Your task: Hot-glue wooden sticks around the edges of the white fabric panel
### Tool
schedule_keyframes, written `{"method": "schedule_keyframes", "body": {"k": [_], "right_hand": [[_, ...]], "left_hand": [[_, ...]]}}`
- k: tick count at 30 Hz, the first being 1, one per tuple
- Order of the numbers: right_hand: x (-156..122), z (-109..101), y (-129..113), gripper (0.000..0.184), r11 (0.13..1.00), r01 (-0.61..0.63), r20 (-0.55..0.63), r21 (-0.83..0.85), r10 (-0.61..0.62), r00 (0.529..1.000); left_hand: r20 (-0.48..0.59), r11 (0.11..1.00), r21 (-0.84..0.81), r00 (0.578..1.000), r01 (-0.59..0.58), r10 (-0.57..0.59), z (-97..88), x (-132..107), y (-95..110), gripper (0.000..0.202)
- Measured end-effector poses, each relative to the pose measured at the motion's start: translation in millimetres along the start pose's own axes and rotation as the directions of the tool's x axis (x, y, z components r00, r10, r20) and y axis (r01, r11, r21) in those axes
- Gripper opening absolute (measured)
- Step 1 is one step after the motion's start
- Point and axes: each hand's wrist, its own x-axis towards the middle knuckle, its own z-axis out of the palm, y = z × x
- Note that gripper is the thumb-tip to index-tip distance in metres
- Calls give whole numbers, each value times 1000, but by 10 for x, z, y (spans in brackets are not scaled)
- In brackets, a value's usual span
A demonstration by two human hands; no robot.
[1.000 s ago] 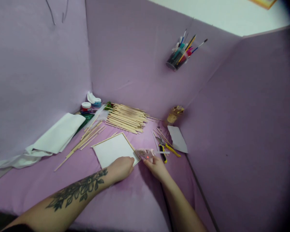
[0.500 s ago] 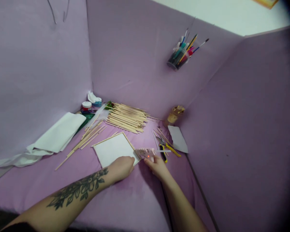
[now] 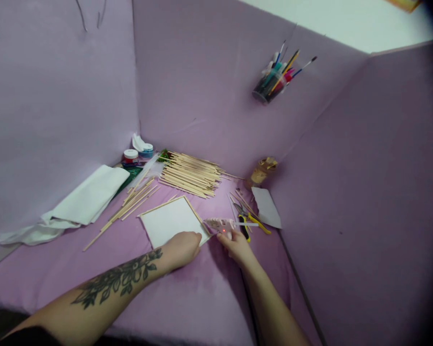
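My right hand (image 3: 237,246) grips a pale pink glue gun (image 3: 220,224) with a red light on, its nozzle pointing left at the right edge of a white square board (image 3: 169,222). Thin wooden sticks line the board's far and right edges. My left hand (image 3: 182,248), fingers curled, presses down on the board's near right corner. The forearm behind it bears a dark floral tattoo.
A pile of wooden sticks (image 3: 189,174) lies behind the board, with looser sticks (image 3: 128,204) to its left. Yellow-handled pliers (image 3: 250,222) and a white paper scrap (image 3: 267,206) lie right. Folded white cloth (image 3: 81,202), paint jars (image 3: 137,154), a brush cup (image 3: 274,81) on the wall.
Almost nothing differs: both hands hold their places at the board's corner. The view has drifted slightly to the left, so everything sits a little further right.
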Motion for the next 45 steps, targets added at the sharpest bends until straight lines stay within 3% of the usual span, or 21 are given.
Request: {"method": "schedule_keyframes", "body": {"k": [9, 25, 36, 40, 45], "right_hand": [[71, 85, 27, 36, 997, 72, 31, 6, -72, 997], [-52, -89, -4, 27, 999, -3, 48, -50, 5, 999], [-87, -100, -55, 29, 998, -68, 55, 1, 68, 996], [-91, -84, -34, 28, 996, -93, 108, -3, 93, 990], [-54, -71, 52, 27, 997, -81, 65, 14, 80, 995]], "left_hand": [[-6, 1000, -7, 1000, 6, -6, -8, 4, 6, 24], [16, 1000, -3, 1000, 2, -2, -7, -3, -10, 25], [10, 1000, -6, 1000, -2, 2, 13, 3, -16, 26], [5, 1000, 5, 1000, -6, 5, 15, 3, -18, 26], [-2, 1000, 8, 1000, -15, 15, 22, 3, -24, 25]]}}
